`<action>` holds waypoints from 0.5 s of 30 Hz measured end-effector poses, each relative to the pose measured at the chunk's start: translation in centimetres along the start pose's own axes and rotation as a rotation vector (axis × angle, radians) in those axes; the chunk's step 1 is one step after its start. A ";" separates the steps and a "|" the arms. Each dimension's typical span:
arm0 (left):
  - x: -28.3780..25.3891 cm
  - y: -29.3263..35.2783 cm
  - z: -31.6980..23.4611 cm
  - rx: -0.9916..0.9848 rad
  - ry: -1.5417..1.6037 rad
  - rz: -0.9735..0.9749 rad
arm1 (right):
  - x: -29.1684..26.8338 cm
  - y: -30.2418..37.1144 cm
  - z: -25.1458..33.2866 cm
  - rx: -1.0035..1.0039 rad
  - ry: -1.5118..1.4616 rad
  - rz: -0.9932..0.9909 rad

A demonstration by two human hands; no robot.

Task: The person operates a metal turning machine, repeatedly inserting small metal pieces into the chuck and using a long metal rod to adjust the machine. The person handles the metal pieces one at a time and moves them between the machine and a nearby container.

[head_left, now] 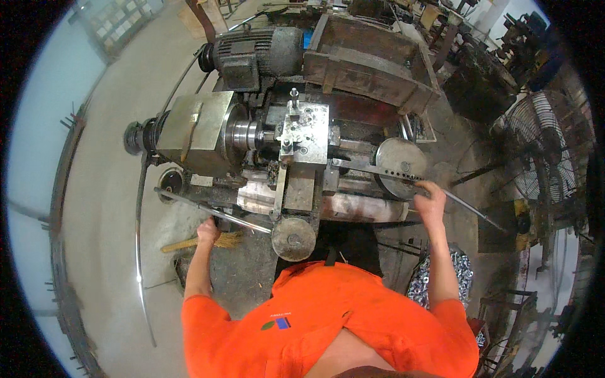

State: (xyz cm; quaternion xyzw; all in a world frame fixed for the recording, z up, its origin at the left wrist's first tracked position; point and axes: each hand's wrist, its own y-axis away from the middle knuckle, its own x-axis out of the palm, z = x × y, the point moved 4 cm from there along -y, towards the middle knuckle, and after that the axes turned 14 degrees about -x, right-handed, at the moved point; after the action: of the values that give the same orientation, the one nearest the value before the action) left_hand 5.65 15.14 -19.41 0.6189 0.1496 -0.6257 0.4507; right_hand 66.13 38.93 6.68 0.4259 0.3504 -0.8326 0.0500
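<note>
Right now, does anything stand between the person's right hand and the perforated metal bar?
Nothing visible does: the right hand is right at the right end of the perforated metal bar. The round metal disc shows beneath the bar, not between them.

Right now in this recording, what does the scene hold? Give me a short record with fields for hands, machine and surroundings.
left hand: beside the slanting metal rod; contact unclear
right hand: fingers at the perforated bar; firmness unclear
machine: tool block at centre, boxy housing to its left, motor behind
near side: round disc by the rod's inner end
surroundings: straw broom at left; metal pieces and caged fan at right
</note>
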 end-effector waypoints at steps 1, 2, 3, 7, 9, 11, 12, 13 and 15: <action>0.3 -0.2 0.2 -0.029 0.036 0.014 | 0.7 -1.7 1.0 -0.009 -0.052 0.003; 0.4 -0.3 0.3 -0.057 0.075 0.028 | 1.5 -3.5 2.4 -0.019 -0.102 0.006; -0.3 0.3 0.7 -0.041 0.120 0.051 | 2.3 -5.7 4.8 -0.080 -0.147 0.055; -7.0 3.6 4.5 -0.040 0.325 -0.007 | 7.7 -13.1 14.2 -0.422 -0.440 0.142; -11.5 4.1 6.9 -0.012 0.471 -0.134 | 11.2 -15.4 17.5 -0.549 -0.392 0.168; -17.7 8.5 10.0 -0.084 0.582 -0.375 | 15.0 -17.1 20.6 -0.639 -0.362 0.216; -18.9 10.0 13.0 -0.091 0.536 -0.616 | 16.5 -17.6 22.3 -0.595 -0.332 0.265; -19.2 11.1 15.8 -0.101 0.648 -0.798 | 17.7 -18.0 23.5 -0.549 -0.291 0.311; -18.8 13.2 19.8 -0.200 0.630 -0.891 | 20.2 -18.8 24.5 -0.510 -0.217 0.418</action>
State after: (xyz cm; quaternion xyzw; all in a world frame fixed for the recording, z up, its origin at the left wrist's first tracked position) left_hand -0.37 0.25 6.30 0.6072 0.5830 -0.5233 0.1325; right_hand 29.65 42.03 11.47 0.3713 0.4453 -0.7304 0.3610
